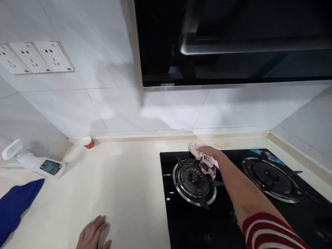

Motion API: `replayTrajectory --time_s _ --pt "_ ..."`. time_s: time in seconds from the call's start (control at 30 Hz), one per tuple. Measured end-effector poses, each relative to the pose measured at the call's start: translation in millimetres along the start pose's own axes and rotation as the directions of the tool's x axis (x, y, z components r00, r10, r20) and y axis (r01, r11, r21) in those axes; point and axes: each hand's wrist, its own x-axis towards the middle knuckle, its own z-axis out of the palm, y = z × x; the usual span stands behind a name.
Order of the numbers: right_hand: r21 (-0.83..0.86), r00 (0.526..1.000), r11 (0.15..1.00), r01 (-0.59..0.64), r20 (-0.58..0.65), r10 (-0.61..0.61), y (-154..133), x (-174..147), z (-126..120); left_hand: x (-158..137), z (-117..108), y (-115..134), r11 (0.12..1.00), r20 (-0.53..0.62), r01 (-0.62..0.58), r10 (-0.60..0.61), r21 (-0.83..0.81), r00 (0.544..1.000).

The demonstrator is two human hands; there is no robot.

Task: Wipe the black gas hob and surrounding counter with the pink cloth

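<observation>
My right hand reaches across the black gas stove to its back edge. Under its fingers is a pink cloth, bunched up, with a darker purple patch hanging over the rear right side of the left burner. The cloth hides part of my fingers. My left hand rests low on the pale countertop, left of the stove, fingers bent and somewhat apart, holding nothing.
A white spray bottle leans at the far left above a blue cloth. Against the back wall stands a small red and white paper cup. A black range hood overhangs the stove. The right burner has a raised pan support.
</observation>
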Motion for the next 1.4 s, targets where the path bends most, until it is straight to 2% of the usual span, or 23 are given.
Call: replayTrajectory --time_s 0.17,0.4,0.57,0.67,0.83,1.0,1.1,1.17,1.2,1.3,1.37,1.4 --pt "-0.109 0.987 0.986 0.127 0.118 -0.114 -58.4 8.6 16.2 0.8 -3.2 2.6 1.000 -0.013 -0.018 0.018 0.006 1.000" --pt "-0.202 0.955 0.938 0.281 0.160 -0.251 -143.7 -3.4 54.8 -1.2 -4.1 3.4 1.000 0.021 0.000 0.000 0.011 1.000" --pt "-0.232 0.917 0.888 0.398 0.142 -0.373 -198.7 -30.0 88.1 1.0 -6.5 5.2 1.000 0.015 -0.006 0.006 0.006 1.000" --pt "-0.248 0.893 0.858 0.450 0.098 -0.440 -216.4 -57.6 109.1 0.8 -7.0 6.0 1.000 0.023 -0.006 0.006 0.001 1.000" --pt "-0.254 0.857 0.823 0.509 0.053 -0.513 -229.6 -122.6 138.8 -0.7 -5.9 5.4 1.000 0.037 0.016 -0.015 -0.017 0.999" --pt "-0.209 0.810 0.784 0.585 0.098 -0.578 -236.6 -218.0 180.2 -0.7 -3.9 4.0 1.000 0.020 0.009 -0.009 -0.029 1.000" --pt "-0.076 0.784 0.781 0.620 0.105 -0.612 -220.2 -274.7 205.1 -1.0 -2.4 3.1 1.000 0.006 0.007 -0.007 -0.024 1.000" --pt "0.116 0.778 0.781 0.614 0.083 -0.623 -203.0 -303.8 213.4 -1.6 -0.7 2.3 1.000 0.006 0.008 -0.008 -0.018 1.000" --pt "0.232 0.792 0.781 0.580 0.063 -0.607 -194.9 -314.8 213.3 -2.0 0.3 1.8 1.000 0.009 0.011 -0.011 -0.017 1.000" --pt "0.512 0.891 0.771 0.378 0.026 -0.454 -176.9 -333.0 194.8 -2.8 3.9 0.3 1.000 0.015 0.018 -0.018 -0.026 1.000" --pt "0.589 0.927 0.747 0.310 -0.014 -0.374 -167.9 -334.5 171.8 -2.4 5.6 -0.2 0.999 0.019 0.025 -0.024 -0.033 1.000" --pt "0.594 0.925 0.735 0.328 -0.044 -0.376 -162.2 -333.2 159.5 -1.9 6.0 -0.3 0.999 0.022 0.028 -0.027 -0.035 0.999"
